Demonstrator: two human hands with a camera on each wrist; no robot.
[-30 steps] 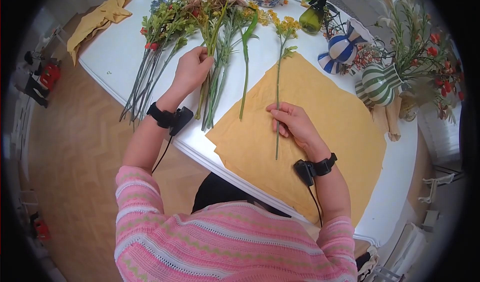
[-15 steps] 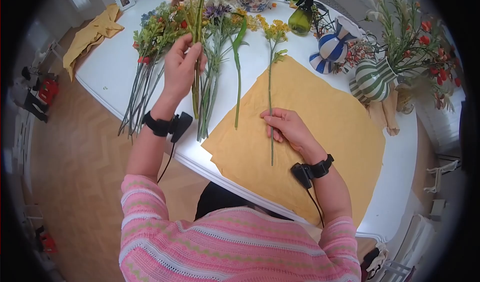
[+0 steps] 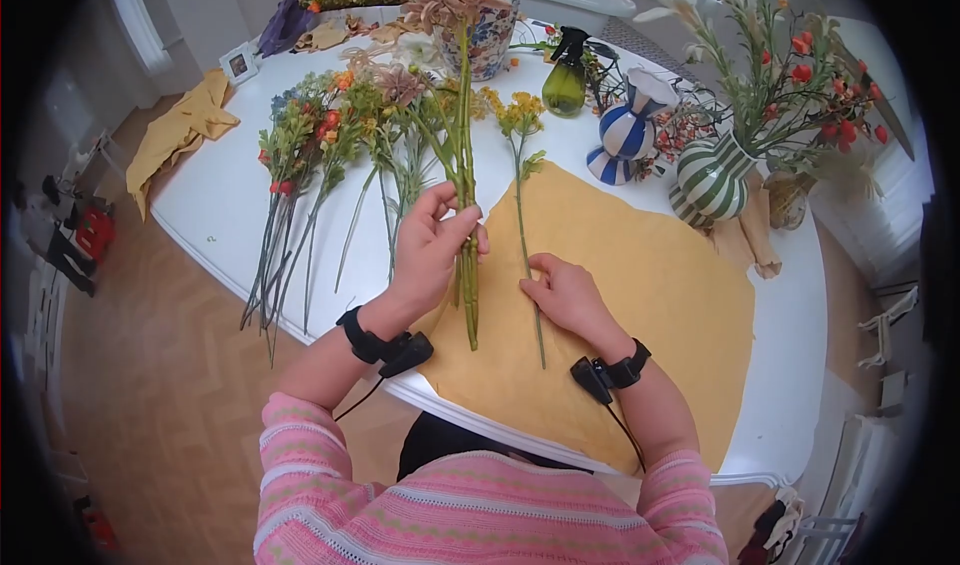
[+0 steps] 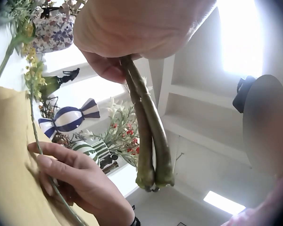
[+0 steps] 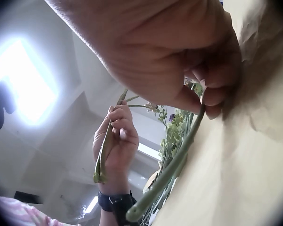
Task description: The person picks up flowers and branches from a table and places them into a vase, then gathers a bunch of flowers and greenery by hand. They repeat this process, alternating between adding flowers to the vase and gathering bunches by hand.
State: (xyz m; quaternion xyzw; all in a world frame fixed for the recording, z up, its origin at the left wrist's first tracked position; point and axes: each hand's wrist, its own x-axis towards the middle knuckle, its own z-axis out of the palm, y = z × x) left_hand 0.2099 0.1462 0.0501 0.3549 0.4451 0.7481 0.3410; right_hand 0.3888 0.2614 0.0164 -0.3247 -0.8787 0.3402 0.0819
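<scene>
My left hand (image 3: 430, 250) holds a large dusty-pink flower (image 3: 455, 3) upright by its thick green stems (image 3: 466, 125), over the left side of a tan wrapping paper sheet (image 3: 640, 315). Two stem ends (image 4: 151, 141) hang below that hand in the left wrist view. To its right, my right hand (image 3: 568, 300) pinches the thin stem of a yellow flower (image 3: 520, 115) between thumb and fingers, low over the paper. The yellow stem's cut end (image 5: 137, 212) points toward the camera in the right wrist view.
Cut flowers (image 3: 300, 155) lie bunched on the white table (image 3: 200, 215) at left. Behind stand a floral pot (image 3: 485, 45), a green spray bottle (image 3: 565, 85), a blue-striped vase (image 3: 625, 130) and a green-striped vase (image 3: 715, 180) with branches.
My left hand has lifted the pink flower from the bunch and brought it right and nearer, beside the yellow flower. My right hand keeps its pinch on the yellow flower's stem.
</scene>
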